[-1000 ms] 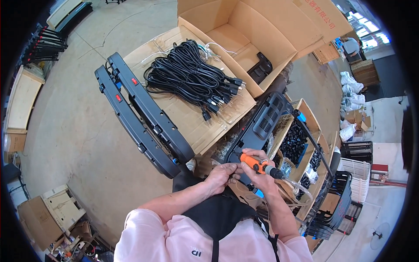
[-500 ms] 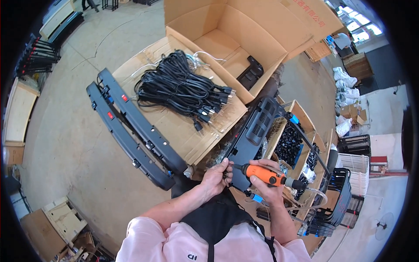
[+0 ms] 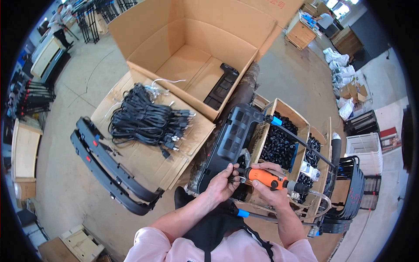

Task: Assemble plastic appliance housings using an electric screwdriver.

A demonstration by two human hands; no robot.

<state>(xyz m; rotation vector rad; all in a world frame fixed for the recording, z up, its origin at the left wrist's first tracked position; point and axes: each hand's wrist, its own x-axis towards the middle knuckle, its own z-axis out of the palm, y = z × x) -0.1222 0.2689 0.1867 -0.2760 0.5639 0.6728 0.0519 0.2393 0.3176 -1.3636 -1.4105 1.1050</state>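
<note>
My right hand (image 3: pixel 273 192) is wrapped round an orange and black power screwdriver (image 3: pixel 262 177), its tip pointing left. A clear hose (image 3: pixel 328 204) trails from its back end. The fingers of my left hand (image 3: pixel 221 185) are pinched together right at the tool's tip; whatever they hold is too small to make out. Beneath and beyond both hands lies a long black plastic housing (image 3: pixel 235 135) with vent grilles, attached to a dark frame tube (image 3: pixel 301 140) with a blue sleeve. The left hand overlaps the housing's near end.
Left of the housing, a bundle of black power cords (image 3: pixel 142 120) lies on a cardboard flap (image 3: pixel 174 168) beside two long black covers (image 3: pixel 113 163). An open carton (image 3: pixel 170 65) holds another black part (image 3: pixel 221 85). Wooden bins (image 3: pixel 276 107) of small black pieces stand right. Someone (image 3: pixel 59 26) stands far left.
My view has tilted and shifted, so the carton, cords and housing sit lower and farther left in the picture. Both hands stay together at the screwdriver's tip, slightly lower. A distant person has come into view.
</note>
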